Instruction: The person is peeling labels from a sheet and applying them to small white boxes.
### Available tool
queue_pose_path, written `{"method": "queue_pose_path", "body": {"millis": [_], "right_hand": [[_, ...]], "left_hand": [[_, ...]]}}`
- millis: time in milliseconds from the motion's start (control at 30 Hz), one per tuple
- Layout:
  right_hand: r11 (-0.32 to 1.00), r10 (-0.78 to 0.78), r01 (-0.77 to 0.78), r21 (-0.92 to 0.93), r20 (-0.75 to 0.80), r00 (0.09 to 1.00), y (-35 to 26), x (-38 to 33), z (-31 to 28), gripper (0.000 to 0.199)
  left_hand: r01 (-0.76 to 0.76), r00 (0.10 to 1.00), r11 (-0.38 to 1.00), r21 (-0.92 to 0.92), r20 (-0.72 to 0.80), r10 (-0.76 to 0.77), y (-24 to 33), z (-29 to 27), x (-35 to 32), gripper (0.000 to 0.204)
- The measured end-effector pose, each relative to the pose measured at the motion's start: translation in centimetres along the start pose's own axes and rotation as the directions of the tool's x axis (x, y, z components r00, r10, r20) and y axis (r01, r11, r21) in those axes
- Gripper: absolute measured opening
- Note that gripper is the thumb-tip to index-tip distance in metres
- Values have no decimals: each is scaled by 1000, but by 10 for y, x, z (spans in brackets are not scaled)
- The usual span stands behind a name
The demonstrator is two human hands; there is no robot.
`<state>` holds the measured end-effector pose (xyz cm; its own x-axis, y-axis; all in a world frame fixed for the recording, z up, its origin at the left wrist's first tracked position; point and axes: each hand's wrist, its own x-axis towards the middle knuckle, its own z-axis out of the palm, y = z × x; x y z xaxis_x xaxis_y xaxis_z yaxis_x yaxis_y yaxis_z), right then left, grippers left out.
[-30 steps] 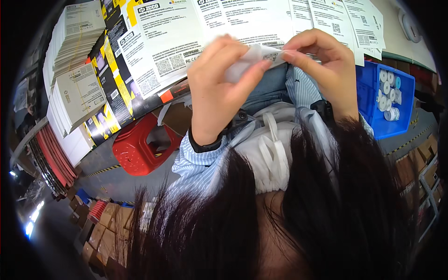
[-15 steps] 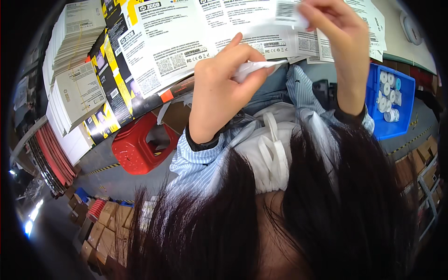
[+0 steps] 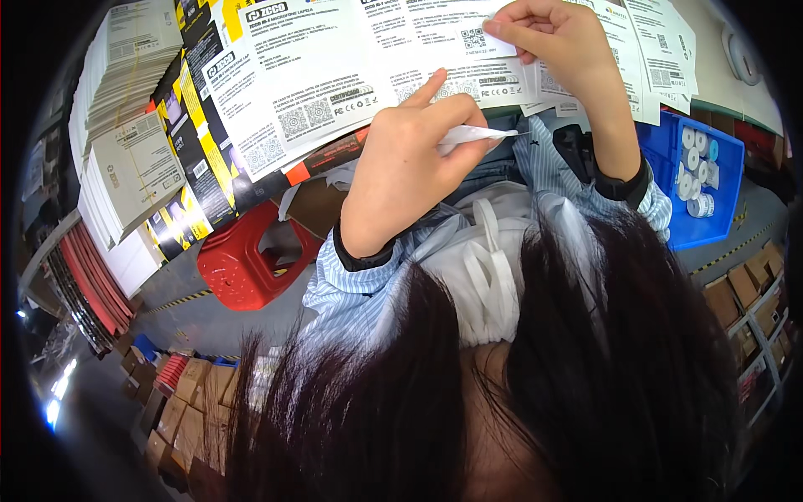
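In the head view, the left hand (image 3: 410,163) is gripping a small folded white paper strip (image 3: 473,135), its fingers curled closed around it with the index finger sticking up; the strip's pointed end is poking out to the right of the fist, just below the front edge of the printed sheets. The right hand (image 3: 556,38) is reaching further up and pressing down on a white printed leaflet (image 3: 435,42) lying on the work surface, thumb and fingertips pinched together at the sheet; whether anything small is held between them I cannot tell.

Several more white leaflets (image 3: 661,50) are overlapping in a row to the right. To the left, black-and-yellow flat cartons (image 3: 188,142) are fanning out under the sheets, and a tall stack of folded grey-white papers (image 3: 117,92) is sitting beyond them.

A blue plastic bin (image 3: 723,180) holding white tape rolls (image 3: 698,167) is standing near the right forearm, at its right. Below the table edge, a red plastic stool (image 3: 242,268) is standing on the grey floor. Both sleeves are blue-and-white striped, and the person's dark hair (image 3: 585,376) is filling the lower half of the view. Brown cardboard boxes (image 3: 188,418) are lying at the lower left.
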<state>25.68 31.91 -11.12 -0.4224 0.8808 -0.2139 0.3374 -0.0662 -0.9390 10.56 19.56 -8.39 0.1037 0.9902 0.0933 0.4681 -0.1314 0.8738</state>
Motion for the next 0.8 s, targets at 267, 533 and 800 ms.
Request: {"method": "queue_pose_path", "body": {"millis": [267, 533, 800], "right_hand": [[983, -22, 14, -184, -44, 999, 1, 0, 5, 15], [731, -471, 289, -618, -150, 870, 4, -12, 23, 40], [771, -496, 329, -545, -191, 847, 3, -16, 13, 38]], "left_hand": [[-9, 1000, 1000, -5, -1, 9, -1, 2, -1, 5], [-4, 1000, 1000, 12, 28, 3, -2, 5, 2, 4], [-28, 997, 999, 25, -75, 30, 3, -3, -4, 4]]}}
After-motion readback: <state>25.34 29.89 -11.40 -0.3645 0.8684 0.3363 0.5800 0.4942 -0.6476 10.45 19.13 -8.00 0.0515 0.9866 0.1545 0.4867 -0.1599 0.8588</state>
